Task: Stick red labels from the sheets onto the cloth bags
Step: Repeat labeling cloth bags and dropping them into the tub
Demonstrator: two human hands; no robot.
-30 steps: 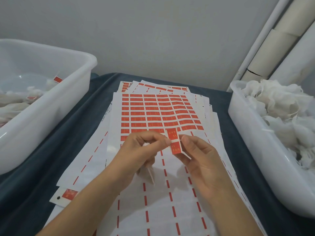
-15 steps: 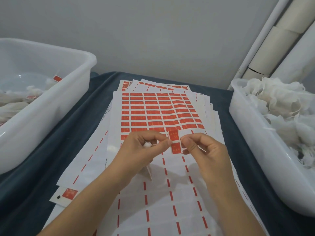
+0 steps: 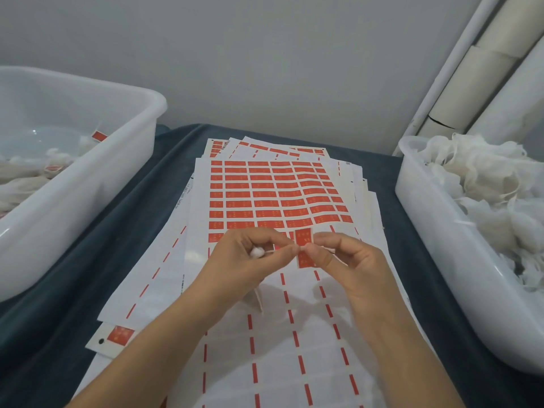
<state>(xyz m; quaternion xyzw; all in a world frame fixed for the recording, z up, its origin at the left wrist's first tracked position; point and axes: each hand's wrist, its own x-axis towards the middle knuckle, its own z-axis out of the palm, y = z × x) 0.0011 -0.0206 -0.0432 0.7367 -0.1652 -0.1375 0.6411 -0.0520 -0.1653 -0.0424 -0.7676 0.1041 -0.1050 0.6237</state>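
Observation:
A stack of white label sheets (image 3: 276, 363) lies on the dark cloth before me; the top sheet's far half carries rows of red labels (image 3: 265, 195). My left hand (image 3: 247, 260) grips a small white cloth bag (image 3: 257, 252), whose tail hangs below the palm. A peeled red label (image 3: 303, 241) stands upright between both hands, and my right hand (image 3: 350, 266) pinches it with thumb and forefinger. The fingertips of both hands meet at the label, just above the sheet.
A white tub (image 3: 435, 231) on the right is heaped with white cloth bags (image 3: 482, 189). A second white tub (image 3: 88, 178) on the left holds bags bearing red labels (image 3: 99, 136). A loose tag with one red label (image 3: 119, 334) pokes out at the stack's left. Pale tubes (image 3: 477, 78) lean in the right corner.
My right hand has turned inward and its fingertips have closed against my left fingertips at the label. The bag and label stayed at about the same spot above the sheet.

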